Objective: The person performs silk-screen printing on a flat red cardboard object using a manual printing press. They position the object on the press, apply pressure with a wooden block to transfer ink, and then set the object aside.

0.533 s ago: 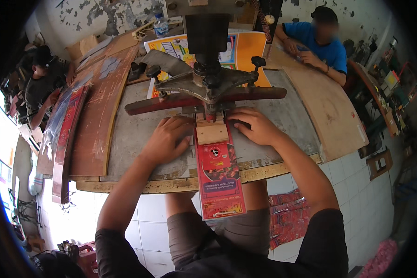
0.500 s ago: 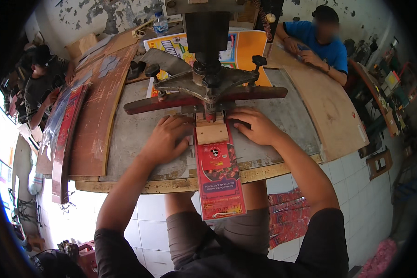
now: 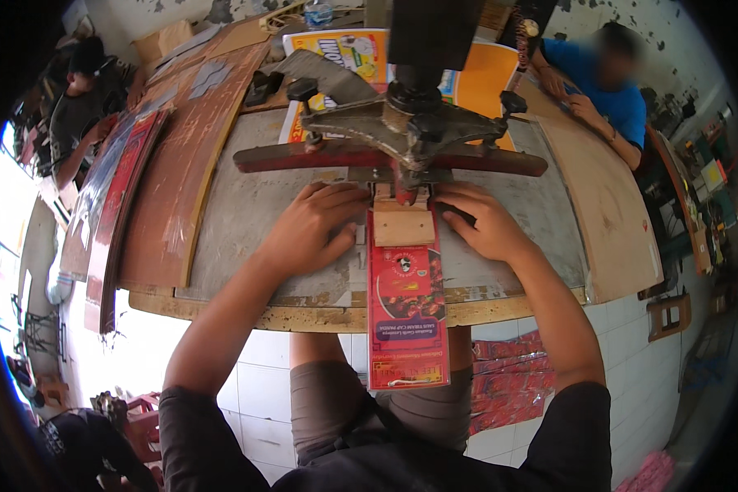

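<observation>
A stack of long red printed plastic packets (image 3: 407,320) lies under the press, its near end hanging over the table edge above my lap. Across its far part sits a small tan wooden block (image 3: 403,229). Just above that block is the dark metal press head (image 3: 414,135) with its red-edged crossbar. My left hand (image 3: 320,225) rests on the grey tabletop left of the block, fingers stretched toward it and thumb apart. On the other side, my right hand (image 3: 482,223) is open too, fingers bent slightly inward. The fingertips are close to the block's far end; contact cannot be made out.
A brown board (image 3: 176,205) with packet strips lies at left, a tan board (image 3: 603,213) at right. Colourful printed sheets (image 3: 484,78) lie behind the press. One person in blue (image 3: 603,90) sits at far right, another person (image 3: 90,107) at far left. Red packets (image 3: 512,377) lie on the floor.
The whole view has shifted, so the press and packets appear farther right. Relative to the press, both hands stay in nearly the same place.
</observation>
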Motion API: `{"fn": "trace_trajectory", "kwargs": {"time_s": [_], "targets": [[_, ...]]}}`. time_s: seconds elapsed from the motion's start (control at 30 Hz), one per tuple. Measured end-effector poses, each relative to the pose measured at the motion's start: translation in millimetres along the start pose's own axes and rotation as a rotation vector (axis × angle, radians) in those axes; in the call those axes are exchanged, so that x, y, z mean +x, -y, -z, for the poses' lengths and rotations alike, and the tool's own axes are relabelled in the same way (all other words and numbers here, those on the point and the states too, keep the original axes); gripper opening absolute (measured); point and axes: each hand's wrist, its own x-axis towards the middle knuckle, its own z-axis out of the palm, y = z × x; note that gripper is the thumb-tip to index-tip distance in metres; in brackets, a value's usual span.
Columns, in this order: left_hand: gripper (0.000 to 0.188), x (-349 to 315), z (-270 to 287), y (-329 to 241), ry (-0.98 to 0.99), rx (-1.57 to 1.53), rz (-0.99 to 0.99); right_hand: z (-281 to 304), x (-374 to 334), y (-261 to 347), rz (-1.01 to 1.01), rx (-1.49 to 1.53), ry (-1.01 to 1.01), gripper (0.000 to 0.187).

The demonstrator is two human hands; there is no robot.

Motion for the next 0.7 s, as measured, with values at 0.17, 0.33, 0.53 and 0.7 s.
{"fn": "trace_trajectory", "kwargs": {"time_s": [0.17,0.33,0.53,0.7], "targets": [[0.042,-1.2,-3.6,4.1,-0.017,-0.012,-0.012,-2.1,-1.1,-2.0,-0.037,-0.009,-0.007,0.034],[0.042,-4.4,-3.2,5.0,-0.039,-0.014,0.021,-3.9,0.6,-5.3,-0.018,-0.027,-0.013,0.033],[0.043,-4.9,-6.4,7.1,-0.027,-0.037,0.031,-1.9,1.3,-0.3,-0.025,-0.021,-0.007,0.032],[0.045,-5.7,-10.2,8.6,-0.03,-0.054,0.038,-2.3,1.9,0.4,-0.013,-0.031,-0.001,0.031]]}}
